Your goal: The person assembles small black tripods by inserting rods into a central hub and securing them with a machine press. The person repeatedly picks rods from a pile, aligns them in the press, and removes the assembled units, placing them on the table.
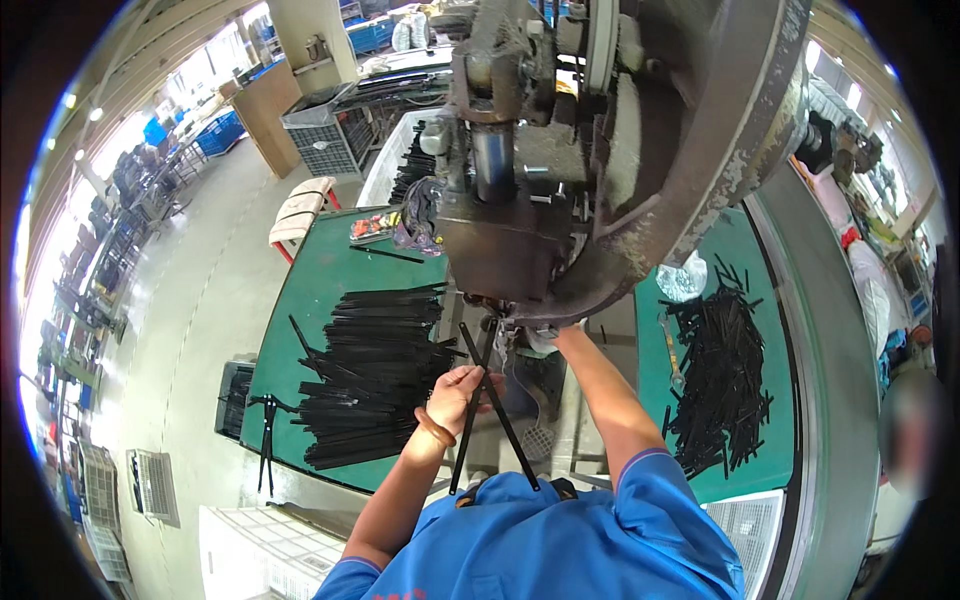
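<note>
In my left hand (457, 393) are two long, flat black strips (516, 447), crossed in an X and pinched close to where they cross. Their upper ends reach up toward the head of a heavy, worn metal press (500, 245). A brown bangle circles my left wrist. My right hand (545, 338) is up against the underside of the press head, with something white at its fingers, perhaps a glove or cloth. The machine hides most of those fingers, so their grip does not show. A stack of long black strips (370, 345) lies left of my left hand.
Shorter black strips (720, 380) are heaped on the right green table (735, 485), beside a wrench (672, 355) and a clear plastic bag (682, 278). A joined strip pair (267, 440) hangs over the left table's edge. White crates (255, 550) stand below; a stool (300, 210) stands farther left.
</note>
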`<control>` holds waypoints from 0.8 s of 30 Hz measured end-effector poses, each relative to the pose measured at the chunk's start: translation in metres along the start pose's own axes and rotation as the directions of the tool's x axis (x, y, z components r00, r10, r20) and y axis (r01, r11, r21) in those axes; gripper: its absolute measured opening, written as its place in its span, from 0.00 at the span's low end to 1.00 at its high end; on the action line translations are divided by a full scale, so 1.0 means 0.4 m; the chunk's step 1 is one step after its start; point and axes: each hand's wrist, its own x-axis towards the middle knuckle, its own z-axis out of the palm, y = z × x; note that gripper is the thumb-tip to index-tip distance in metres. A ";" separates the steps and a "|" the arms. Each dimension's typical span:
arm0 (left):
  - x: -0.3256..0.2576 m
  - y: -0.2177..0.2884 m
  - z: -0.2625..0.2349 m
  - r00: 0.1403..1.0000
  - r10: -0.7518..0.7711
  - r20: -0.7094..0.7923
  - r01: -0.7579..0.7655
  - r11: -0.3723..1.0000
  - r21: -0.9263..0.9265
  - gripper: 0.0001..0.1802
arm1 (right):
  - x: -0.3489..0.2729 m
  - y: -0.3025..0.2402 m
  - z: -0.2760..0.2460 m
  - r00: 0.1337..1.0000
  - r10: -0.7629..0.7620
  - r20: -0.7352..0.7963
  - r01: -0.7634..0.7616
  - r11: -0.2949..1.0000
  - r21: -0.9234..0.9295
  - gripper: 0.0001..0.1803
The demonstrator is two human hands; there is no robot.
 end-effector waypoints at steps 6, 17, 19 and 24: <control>0.003 0.001 0.016 0.999 0.034 -0.002 -0.034 0.998 -0.045 0.11 | 0.000 -0.009 -0.023 0.999 0.006 -0.038 -0.004 0.999 0.054 0.15; 0.016 -0.009 0.015 0.999 -0.025 0.043 0.026 0.999 -0.035 0.10 | -0.067 -0.087 -0.115 0.982 0.161 0.101 -0.184 0.664 0.725 0.14; 0.019 -0.011 0.015 0.999 -0.039 0.032 0.039 0.999 0.001 0.10 | -0.092 -0.136 -0.118 0.946 0.177 0.272 -0.323 0.466 0.823 0.09; 0.027 -0.041 -0.001 0.997 -0.071 0.022 0.072 0.997 -0.032 0.11 | -0.084 -0.343 -0.228 0.818 0.186 0.544 -0.571 0.372 0.732 0.12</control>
